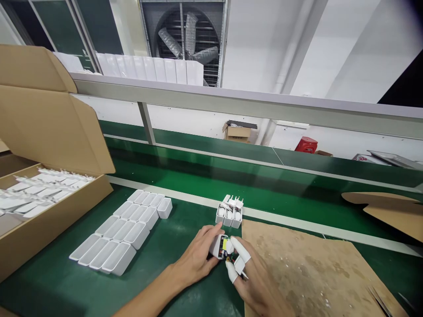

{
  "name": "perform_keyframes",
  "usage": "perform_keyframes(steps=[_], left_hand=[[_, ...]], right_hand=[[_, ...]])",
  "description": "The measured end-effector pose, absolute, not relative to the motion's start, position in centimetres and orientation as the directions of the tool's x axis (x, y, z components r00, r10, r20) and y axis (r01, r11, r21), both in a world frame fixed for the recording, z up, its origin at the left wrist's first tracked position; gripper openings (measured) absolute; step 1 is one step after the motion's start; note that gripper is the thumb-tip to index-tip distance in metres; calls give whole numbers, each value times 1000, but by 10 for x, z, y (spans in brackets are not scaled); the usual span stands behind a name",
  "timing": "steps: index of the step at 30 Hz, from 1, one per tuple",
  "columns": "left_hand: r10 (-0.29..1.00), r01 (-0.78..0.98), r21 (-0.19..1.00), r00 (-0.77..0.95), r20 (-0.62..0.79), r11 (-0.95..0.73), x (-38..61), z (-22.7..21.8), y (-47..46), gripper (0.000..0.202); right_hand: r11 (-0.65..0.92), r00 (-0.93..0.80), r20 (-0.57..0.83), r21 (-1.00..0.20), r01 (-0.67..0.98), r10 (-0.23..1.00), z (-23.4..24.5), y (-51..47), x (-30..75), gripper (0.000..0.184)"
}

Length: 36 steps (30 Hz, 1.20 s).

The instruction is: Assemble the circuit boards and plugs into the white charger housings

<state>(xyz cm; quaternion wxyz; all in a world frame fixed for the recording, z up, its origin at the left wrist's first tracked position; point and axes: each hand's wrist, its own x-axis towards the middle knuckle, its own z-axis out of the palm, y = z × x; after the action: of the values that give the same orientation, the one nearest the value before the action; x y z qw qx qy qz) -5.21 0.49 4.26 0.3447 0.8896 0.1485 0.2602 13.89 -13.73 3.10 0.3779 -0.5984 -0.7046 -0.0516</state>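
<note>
From your head view, your left hand [200, 251] is closed around a small white case [214, 247], fingers over the far side and thumb below, with the case's open end turned toward your other hand. Your right hand [254, 277] has white covers [241, 250] on thumb and forefinger and is closed in a pinch on the circuit assembly [228, 254] at the mouth of that case. A yellow part [225, 243] shows there, and a white end piece [239, 265] sits between your fingers. The case is held above the green bench [148, 264], just in front of a cluster of three cases [229, 216] with plug pins and white parts showing at their tops.

The step in hand looks to be working the circuit assembly at the case opening; your fingers hide much of the joint, so I can't tell how deep it sits. The next move seems to call for a steady left grip and a careful right pinch, lining the parts up with the walls without catching the wires.

To your left lie rows of open white cases [120, 237], beside a carton [71, 224] of white parts. To your right is a stained brown sheet [297, 268], with tweezers [380, 301] near its edge.
</note>
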Motion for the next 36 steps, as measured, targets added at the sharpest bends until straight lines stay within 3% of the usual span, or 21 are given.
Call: perform_keyframes(steps=[21,33,36], left_hand=[[443,69,680,805,394,-730,-49,44,2,89],[451,98,665,806,383,-741,-47,42,-1,96],[460,83,720,818,346,-689,-47,41,-3,96]], right_hand=[[288,-6,586,-389,875,810,32,-137,140,67],[341,-26,572,-450,826,820,38,-134,139,63],[394,-61,547,-517,760,835,49,-135,141,57]])
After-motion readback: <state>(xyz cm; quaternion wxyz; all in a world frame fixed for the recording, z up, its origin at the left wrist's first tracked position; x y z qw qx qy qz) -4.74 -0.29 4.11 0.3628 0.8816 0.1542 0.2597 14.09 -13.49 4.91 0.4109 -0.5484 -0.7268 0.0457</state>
